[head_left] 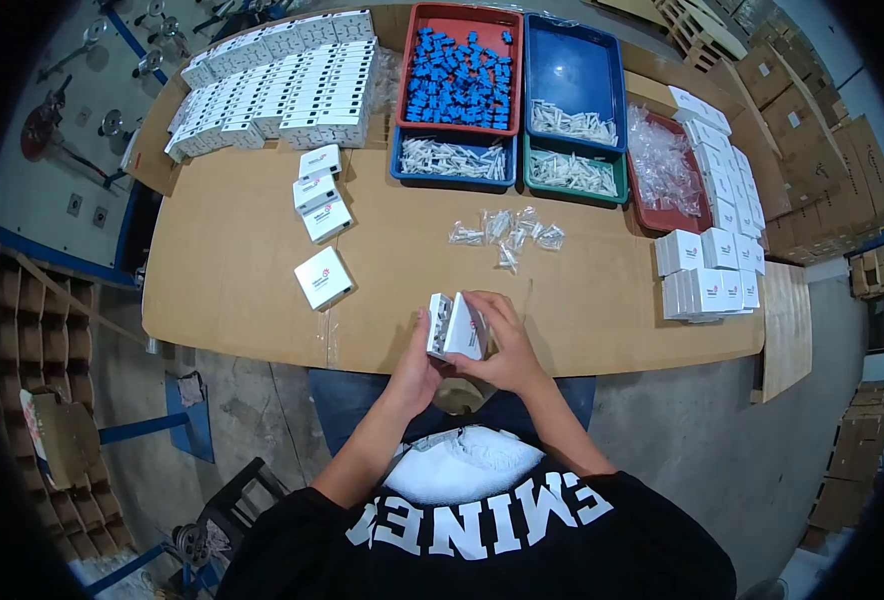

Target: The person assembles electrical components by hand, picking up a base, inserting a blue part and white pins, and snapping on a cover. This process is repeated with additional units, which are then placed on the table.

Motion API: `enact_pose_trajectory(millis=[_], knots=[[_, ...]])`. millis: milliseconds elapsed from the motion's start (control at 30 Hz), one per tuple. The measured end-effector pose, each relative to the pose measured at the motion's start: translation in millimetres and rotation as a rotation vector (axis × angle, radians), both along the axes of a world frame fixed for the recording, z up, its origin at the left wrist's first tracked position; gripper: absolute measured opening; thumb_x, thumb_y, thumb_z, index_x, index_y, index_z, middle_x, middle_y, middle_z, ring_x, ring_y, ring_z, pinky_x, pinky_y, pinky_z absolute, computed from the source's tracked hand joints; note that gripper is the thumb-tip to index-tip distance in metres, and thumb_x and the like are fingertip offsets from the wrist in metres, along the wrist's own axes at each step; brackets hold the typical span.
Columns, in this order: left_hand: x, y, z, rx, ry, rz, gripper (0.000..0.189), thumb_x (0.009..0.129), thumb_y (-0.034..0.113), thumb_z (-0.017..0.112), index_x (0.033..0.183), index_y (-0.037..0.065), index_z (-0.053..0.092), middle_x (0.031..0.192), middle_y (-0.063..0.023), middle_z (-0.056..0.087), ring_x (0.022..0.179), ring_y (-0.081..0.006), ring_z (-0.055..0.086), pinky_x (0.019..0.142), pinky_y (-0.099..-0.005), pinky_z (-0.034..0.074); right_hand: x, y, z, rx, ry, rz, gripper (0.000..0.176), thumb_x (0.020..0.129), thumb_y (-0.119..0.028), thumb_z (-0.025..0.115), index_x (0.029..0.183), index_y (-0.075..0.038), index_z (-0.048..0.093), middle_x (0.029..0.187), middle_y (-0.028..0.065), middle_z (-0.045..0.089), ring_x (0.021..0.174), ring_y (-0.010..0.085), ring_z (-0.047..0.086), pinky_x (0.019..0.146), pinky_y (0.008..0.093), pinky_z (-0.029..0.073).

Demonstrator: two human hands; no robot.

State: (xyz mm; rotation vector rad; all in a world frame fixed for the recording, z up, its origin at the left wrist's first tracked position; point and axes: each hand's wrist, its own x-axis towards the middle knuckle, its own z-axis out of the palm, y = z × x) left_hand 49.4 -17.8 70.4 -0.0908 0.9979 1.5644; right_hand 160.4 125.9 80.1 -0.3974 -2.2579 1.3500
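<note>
A small white box (467, 335) is held upright between both hands near the table's front edge, its lid side facing right and a gap showing at its left part, where small contents are too small to tell. My left hand (420, 362) is closed on its left side. Fingers of my right hand (505, 345) wrap over its top and right side. Several small clear bags (507, 230) with white pieces lie just beyond the hands. To the left, a closed white box (324, 278) lies on the table, with several more white boxes (320, 190) behind it.
Stacked white boxes (282, 85) fill the back left; more stacks (712, 270) stand at the right. A red tray (402, 100) holds blue parts, beside a blue tray (574, 65) and a green tray (582, 198). Clear bags fill another red tray (652, 222).
</note>
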Motion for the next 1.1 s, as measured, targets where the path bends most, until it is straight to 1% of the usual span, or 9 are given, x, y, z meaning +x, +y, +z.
enact_pose_trajectory(millis=[600, 700, 767, 833, 900, 967, 1000, 1033, 1100], knots=[[3, -4, -16, -0.010, 0.097, 0.044, 0.069, 0.112, 0.064, 0.036, 0.153, 0.010, 0.048, 0.137, -0.0102, 0.063, 0.121, -0.0221, 0.066, 0.099, -0.0398, 0.056, -6, -6, -22, -0.106, -0.014, 0.115, 0.085, 0.075, -0.021, 0.094, 0.149, -0.004, 0.056, 0.150, 0.0178, 0.059, 0.138, 0.0317, 0.058, 0.112, 0.0422, 0.049], [0, -12, -22, -0.085, 0.203, -0.017, 0.058, 0.114, 0.049, 0.046, 0.153, 0.007, 0.047, 0.138, -0.0116, 0.063, 0.119, -0.0222, 0.067, 0.094, -0.0383, 0.058, -5, -8, -23, -0.231, -0.081, 0.068, 0.084, 0.074, -0.020, 0.095, 0.148, -0.003, 0.056, 0.151, 0.0175, 0.059, 0.140, 0.0293, 0.058, 0.114, 0.0414, 0.048], [-2, -14, -27, -0.015, 0.542, -0.118, 0.054, 0.112, 0.033, 0.057, 0.154, 0.001, 0.046, 0.132, -0.0071, 0.065, 0.118, -0.0153, 0.064, 0.095, -0.0308, 0.054, -4, -3, -18, -0.258, -0.079, 0.113, 0.078, 0.078, -0.020, 0.092, 0.146, -0.004, 0.056, 0.149, 0.0164, 0.061, 0.138, 0.0300, 0.059, 0.114, 0.0401, 0.047], [-3, -18, -24, 0.017, 0.486, -0.096, 0.053, 0.111, 0.026, 0.060, 0.155, 0.001, 0.045, 0.133, -0.0071, 0.065, 0.118, -0.0148, 0.063, 0.096, -0.0306, 0.053, -7, 6, -16, -0.283, -0.073, 0.154, 0.072, 0.083, -0.021, 0.089, 0.145, -0.004, 0.057, 0.146, 0.0153, 0.062, 0.136, 0.0307, 0.060, 0.114, 0.0388, 0.046], [1, -19, -23, 0.049, 0.419, -0.087, 0.054, 0.109, 0.019, 0.062, 0.156, 0.001, 0.043, 0.133, -0.0071, 0.065, 0.117, -0.0143, 0.062, 0.097, -0.0304, 0.053, -7, 16, -19, -0.367, -0.011, 0.141, 0.036, 0.097, -0.016, 0.074, 0.129, 0.000, 0.066, 0.124, 0.0155, 0.071, 0.115, 0.0275, 0.069, 0.100, 0.0356, 0.053], [9, -16, -22, 0.091, 0.689, -0.148, 0.054, 0.109, 0.019, 0.062, 0.157, 0.002, 0.043, 0.131, -0.0069, 0.064, 0.116, -0.0145, 0.061, 0.097, -0.0300, 0.052, -12, 17, -20, -0.350, -0.037, 0.033, 0.021, 0.101, -0.013, 0.067, 0.117, 0.001, 0.069, 0.109, 0.0152, 0.070, 0.101, 0.0263, 0.069, 0.090, 0.0356, 0.053], [15, -15, -19, 0.058, 0.764, -0.168, 0.051, 0.109, 0.017, 0.062, 0.154, 0.001, 0.045, 0.128, -0.0066, 0.065, 0.114, -0.0140, 0.061, 0.097, -0.0290, 0.051, -18, 15, -18, -0.332, -0.063, -0.062, 0.018, 0.106, -0.011, 0.060, 0.105, 0.003, 0.071, 0.093, 0.0149, 0.070, 0.086, 0.0252, 0.069, 0.080, 0.0356, 0.054], [18, -12, -16, 0.070, 0.740, -0.177, 0.048, 0.109, 0.017, 0.063, 0.152, 0.000, 0.048, 0.125, -0.0067, 0.066, 0.112, -0.0135, 0.061, 0.096, -0.0288, 0.051, -22, 8, -15, -0.233, 0.013, -0.185, 0.034, 0.110, -0.014, 0.055, 0.085, 0.005, 0.067, 0.077, 0.0151, 0.062, 0.067, 0.0259, 0.062, 0.065, 0.0391, 0.049], [24, -10, -10, 0.081, 0.718, -0.187, 0.046, 0.109, 0.018, 0.063, 0.149, -0.001, 0.051, 0.122, -0.0067, 0.067, 0.110, -0.0129, 0.062, 0.094, -0.0287, 0.052, -19, 7, -19, -0.138, 0.070, -0.224, 0.036, 0.110, -0.015, 0.055, 0.082, 0.005, 0.065, 0.077, 0.0155, 0.061, 0.066, 0.0265, 0.060, 0.063, 0.0397, 0.047]])
